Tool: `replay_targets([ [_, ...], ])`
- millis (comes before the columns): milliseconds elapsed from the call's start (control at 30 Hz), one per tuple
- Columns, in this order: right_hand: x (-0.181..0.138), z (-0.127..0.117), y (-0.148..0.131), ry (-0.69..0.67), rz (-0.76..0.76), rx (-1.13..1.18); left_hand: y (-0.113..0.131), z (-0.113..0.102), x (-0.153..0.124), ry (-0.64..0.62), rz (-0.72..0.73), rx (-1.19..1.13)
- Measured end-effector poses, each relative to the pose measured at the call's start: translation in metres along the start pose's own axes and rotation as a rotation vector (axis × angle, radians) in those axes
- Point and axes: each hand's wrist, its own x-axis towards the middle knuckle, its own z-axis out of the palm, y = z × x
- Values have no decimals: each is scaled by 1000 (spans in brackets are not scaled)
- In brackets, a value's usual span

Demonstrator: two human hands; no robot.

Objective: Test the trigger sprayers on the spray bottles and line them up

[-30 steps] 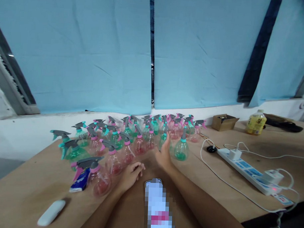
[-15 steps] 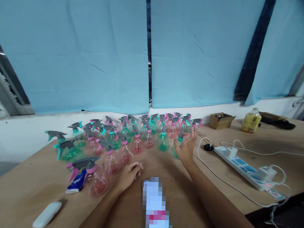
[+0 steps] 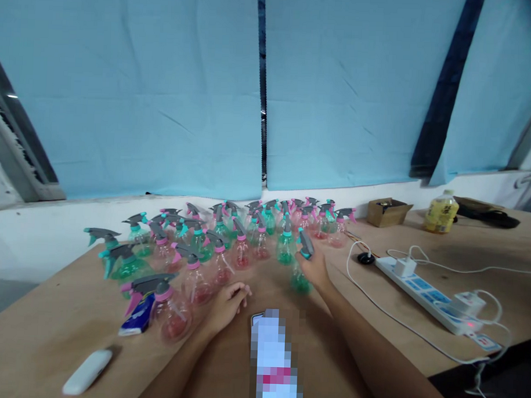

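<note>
Several small spray bottles (image 3: 242, 244), green and pink with grey trigger heads, stand crowded on the wooden table (image 3: 47, 336). My right hand (image 3: 316, 269) is wrapped round a green spray bottle (image 3: 301, 281), tilted toward me, its grey head (image 3: 305, 244) sticking out above my fingers. It is just in front of the crowd's right part. My left hand (image 3: 227, 305) rests on the table with fingers loosely curled, holding nothing, beside a pink bottle (image 3: 169, 317) at the front left.
A blurred-out phone (image 3: 276, 362) lies near me between my forearms. A white oblong gadget (image 3: 87, 371) and a blue packet (image 3: 134, 319) lie at the left. A power strip (image 3: 431, 297) with plugs and white cables runs along the right. A small cardboard box (image 3: 386, 212) and a yellow drink bottle (image 3: 441, 212) stand behind.
My right hand, open and reaching right half a second ago, has closed on a green bottle and tipped it toward me. The left hand has stayed put.
</note>
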Motion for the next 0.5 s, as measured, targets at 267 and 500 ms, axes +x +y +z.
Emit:
replay_targets([
  [267,-22,50,-37,-492,-64,261,-8,1,2,1,27,-30],
  [500,-9,69,-43,-792,-49,375,-13,1,3,-19,43,-22],
])
